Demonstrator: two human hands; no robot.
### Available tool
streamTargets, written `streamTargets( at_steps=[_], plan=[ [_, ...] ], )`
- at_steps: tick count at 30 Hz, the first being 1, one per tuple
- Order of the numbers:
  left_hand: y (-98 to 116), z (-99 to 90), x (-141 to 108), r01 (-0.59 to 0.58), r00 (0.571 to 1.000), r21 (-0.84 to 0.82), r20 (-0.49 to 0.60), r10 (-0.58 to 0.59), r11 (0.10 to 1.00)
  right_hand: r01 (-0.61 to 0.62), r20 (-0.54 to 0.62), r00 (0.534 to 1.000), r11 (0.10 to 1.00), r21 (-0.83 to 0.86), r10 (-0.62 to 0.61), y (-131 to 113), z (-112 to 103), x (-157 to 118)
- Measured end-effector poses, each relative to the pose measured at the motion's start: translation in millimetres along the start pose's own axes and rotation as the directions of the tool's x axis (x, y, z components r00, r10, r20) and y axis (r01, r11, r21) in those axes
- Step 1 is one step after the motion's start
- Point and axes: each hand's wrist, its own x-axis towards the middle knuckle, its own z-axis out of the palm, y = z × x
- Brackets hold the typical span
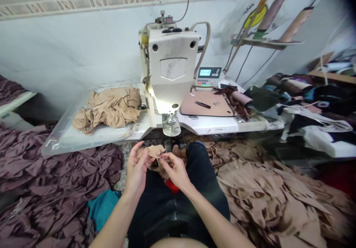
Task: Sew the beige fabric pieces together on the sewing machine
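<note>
While a tan cloth piece (155, 150) is pinched by the left hand (135, 168) and right hand (175, 169), its edge is apparently being arranged.
It is held above the lap (169, 211), at seven o'clock in view; from it, a sewing machine (172, 69) is seen at twelve and a tan heap (114, 105) at ten; for the next move, a flattened edge would seem to be called for.

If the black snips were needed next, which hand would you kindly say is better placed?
Probably the right hand: the black snips lie on its side; the left hand is farther. Both hold beige fabric.
</note>
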Motion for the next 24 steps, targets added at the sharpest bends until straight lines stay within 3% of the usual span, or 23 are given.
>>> streamTargets(
  at_steps=[4, 6, 10, 12, 14, 17, 21, 24],
  plan=[
    [-7, -15.3, 7, -0.053, 0.992, 0.246, 0.123, 0.023, 0.968, -0.198, 0.198, 0.967, 0.963, 0.183, 0.161, 0, -20, 0],
    [-11, -23.6, 11, -0.118, 0.972, 0.384, 0.235, 0.027, 0.916, -0.229, 0.236, 0.955, 0.955, 0.190, 0.182, -6, -35, 2],
    [-14, -34.8, 14, -0.350, 0.860, 0.599, 0.510, -0.006, 0.720, -0.177, 0.284, 0.948, 0.980, 0.092, 0.145, -22, -67, 5],
    [-13, -35.8, 13, -0.441, 0.805, 0.664, 0.590, -0.061, 0.604, -0.149, 0.328, 0.934, 0.989, 0.004, 0.139, -27, -79, 6],
    [-12, -33.9, 10, -0.483, 0.772, 0.684, 0.627, -0.103, 0.547, -0.111, 0.346, 0.928, 0.990, -0.090, 0.135, -30, -87, 6],
    [-14, -28.0, 8, -0.462, 0.728, 0.648, 0.667, -0.160, 0.605, -0.047, 0.378, 0.918, 0.980, -0.191, 0.117, -31, -91, 7],
    [-24, -18.5, 10, -0.186, 0.699, 0.562, 0.652, -0.294, 0.806, -0.067, 0.440, 0.884, 0.975, -0.213, 0.156, -34, -95, 10],
    [-24, -12.1, 11, -0.066, 0.683, 0.497, 0.654, -0.324, 0.865, -0.131, 0.478, 0.857, 0.978, -0.162, 0.194, -37, -100, 12]
  ],
)
